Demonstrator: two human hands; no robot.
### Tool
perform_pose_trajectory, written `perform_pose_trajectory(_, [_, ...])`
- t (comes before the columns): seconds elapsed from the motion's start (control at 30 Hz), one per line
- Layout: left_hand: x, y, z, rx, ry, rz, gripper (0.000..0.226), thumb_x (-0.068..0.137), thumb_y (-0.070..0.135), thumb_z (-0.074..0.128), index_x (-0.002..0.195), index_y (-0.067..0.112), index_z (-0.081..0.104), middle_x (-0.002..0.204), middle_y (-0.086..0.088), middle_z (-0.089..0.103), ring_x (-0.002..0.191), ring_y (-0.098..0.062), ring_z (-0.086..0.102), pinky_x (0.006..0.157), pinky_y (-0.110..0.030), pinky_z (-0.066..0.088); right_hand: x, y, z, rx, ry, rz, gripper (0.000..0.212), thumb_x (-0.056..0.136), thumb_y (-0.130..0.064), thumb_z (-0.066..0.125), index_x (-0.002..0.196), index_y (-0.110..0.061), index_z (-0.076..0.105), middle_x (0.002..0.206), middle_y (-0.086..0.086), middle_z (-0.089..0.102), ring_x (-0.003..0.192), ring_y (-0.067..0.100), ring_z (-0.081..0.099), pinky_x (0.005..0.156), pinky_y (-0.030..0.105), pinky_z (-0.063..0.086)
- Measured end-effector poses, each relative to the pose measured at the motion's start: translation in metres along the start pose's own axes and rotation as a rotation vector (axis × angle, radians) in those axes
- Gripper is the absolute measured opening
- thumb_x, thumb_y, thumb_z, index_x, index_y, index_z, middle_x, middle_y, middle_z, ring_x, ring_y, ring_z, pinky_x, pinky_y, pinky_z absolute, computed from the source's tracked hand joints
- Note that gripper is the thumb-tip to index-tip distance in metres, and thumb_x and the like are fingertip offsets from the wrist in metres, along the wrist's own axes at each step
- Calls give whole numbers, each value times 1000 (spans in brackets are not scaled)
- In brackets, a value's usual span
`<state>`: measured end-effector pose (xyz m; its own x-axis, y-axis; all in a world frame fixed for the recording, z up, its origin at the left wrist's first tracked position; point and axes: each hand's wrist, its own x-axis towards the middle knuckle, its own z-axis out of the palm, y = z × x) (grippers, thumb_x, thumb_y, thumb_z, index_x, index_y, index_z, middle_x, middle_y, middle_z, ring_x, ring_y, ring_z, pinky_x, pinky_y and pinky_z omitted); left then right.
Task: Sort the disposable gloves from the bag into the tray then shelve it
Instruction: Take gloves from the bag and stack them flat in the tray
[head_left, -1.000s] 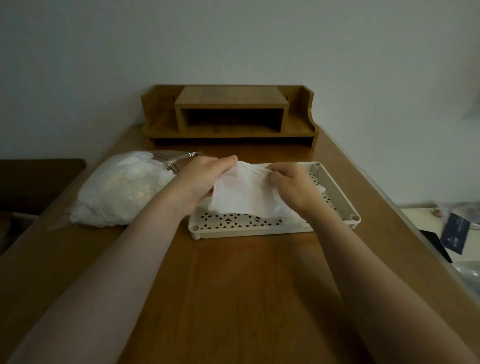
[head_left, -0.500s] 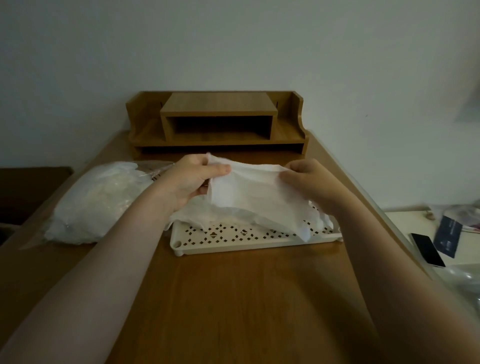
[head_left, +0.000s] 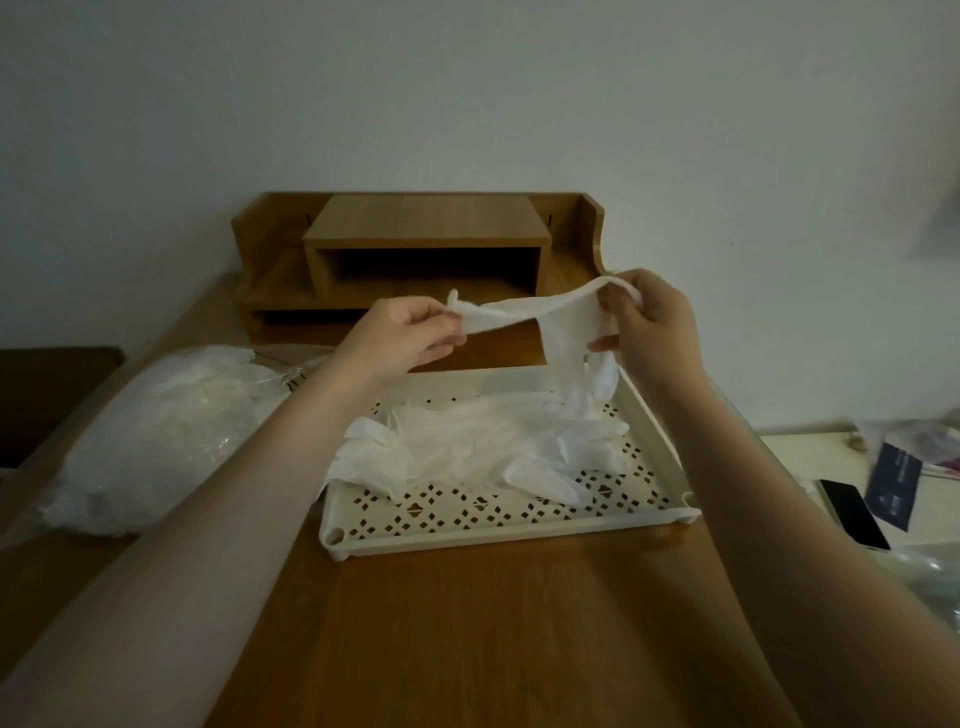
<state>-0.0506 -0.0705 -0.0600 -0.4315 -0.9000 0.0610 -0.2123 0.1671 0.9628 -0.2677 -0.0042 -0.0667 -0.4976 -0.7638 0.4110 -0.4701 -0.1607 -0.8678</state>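
Left edge of the wooden desk (head_left: 467, 623): clear plastic bag (head_left: 161, 441) lying on its side, bulging with white gloves, its open mouth toward the tray.

Left hand (head_left: 410, 338), raised above the tray's far-left part: thumb and fingers curled, pinching one end of a white disposable glove (head_left: 524, 312).

Middle of the desk: cream perforated tray (head_left: 519, 535) with a low rim, flat on the wood, just beside the bag. Loose pile of gloves (head_left: 483, 447) lying in it, mostly across its far half; one crumpled piece laps over the left rim.

The held glove hangs stretched in the air between both hands, over the tray's far side. Its lower part droops from the right hand down to the pile at the tray's far-right corner.

Right hand (head_left: 654, 322), above the tray's far-right corner: fingers bent, grasping the glove's other end at the fingertips.

Far edge of the desk, against the wall: wooden desktop shelf (head_left: 415, 244) with an open central compartment.

Beyond the desk's right edge: a lower pale surface (head_left: 800, 452) carrying a dark phone (head_left: 852, 512) and a dark blue card (head_left: 893, 488).
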Motion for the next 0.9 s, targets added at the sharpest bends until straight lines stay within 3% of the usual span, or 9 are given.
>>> perform_pose_trajectory(0.1, [-6,-13,-1,308,-47,29,10,90,26,60,88,25,69,91,7,67,89,-8,62,79,-27,49,-15,13,-2,1,-119,-80,22,99,-18,41,93,-12,62,90,3,65,86,20,65,73,35,58])
perform_pose_trajectory(0.23, [-14,-29,-4,510,-204,75,10,87,34,63,89,25,65,96,4,66,94,-13,61,88,-39,51,-31,34,-7,-581,-437,-353,32,100,-29,37,90,-9,59,72,3,58,62,17,54,57,24,42])
perform_pose_trajectory(0.33, [-18,-27,-5,652,-254,106,7,88,33,62,87,27,62,94,6,65,91,-12,61,84,-38,52,-35,38,-8,-750,-551,-405,47,98,-39,33,93,-3,63,84,9,63,74,23,57,70,28,40])
perform_pose_trajectory(0.47, [-22,-24,-7,888,-286,143,8,91,25,57,83,24,55,76,10,53,68,-11,47,59,-25,35,-43,25,-9,-664,-615,-345,48,96,-45,33,105,-11,65,98,0,66,84,19,61,81,33,48])
perform_pose_trajectory(0.57, [-26,-28,-10,994,-338,115,16,90,24,55,77,29,48,85,5,57,74,-12,51,65,-27,36,-53,12,-8,-575,-725,-277,33,98,-39,39,110,-17,61,103,-10,59,91,11,58,82,27,44])
perform_pose_trajectory(0.63, [-28,-31,-11,988,-372,82,15,89,23,54,77,31,48,93,6,59,87,-15,56,73,-30,41,-56,14,-7,-603,-789,-256,29,99,-34,42,111,-17,62,111,-7,61,99,10,55,88,26,42])
perform_pose_trajectory(0.73, [-33,-34,-9,998,-414,53,6,90,20,52,87,25,52,89,8,54,76,-10,51,64,-25,39,-55,18,-9,-645,-895,-39,33,99,-24,42,89,-10,70,119,-4,60,109,13,52,96,29,36])
perform_pose_trajectory(0.8, [-34,-37,-7,1046,-417,40,6,91,20,51,90,25,52,81,11,48,68,-7,44,59,-23,34,-55,19,-9,-605,-812,81,40,98,-21,39,75,-6,68,114,-3,62,107,14,53,97,31,36])
perform_pose_trajectory(0.9, [-35,-43,-5,1077,-401,12,9,91,18,50,97,20,57,83,10,48,76,-10,48,60,-22,34,-58,18,3,-645,-511,-74,43,100,-34,36,80,-5,60,91,2,61,81,18,56,80,33,43])
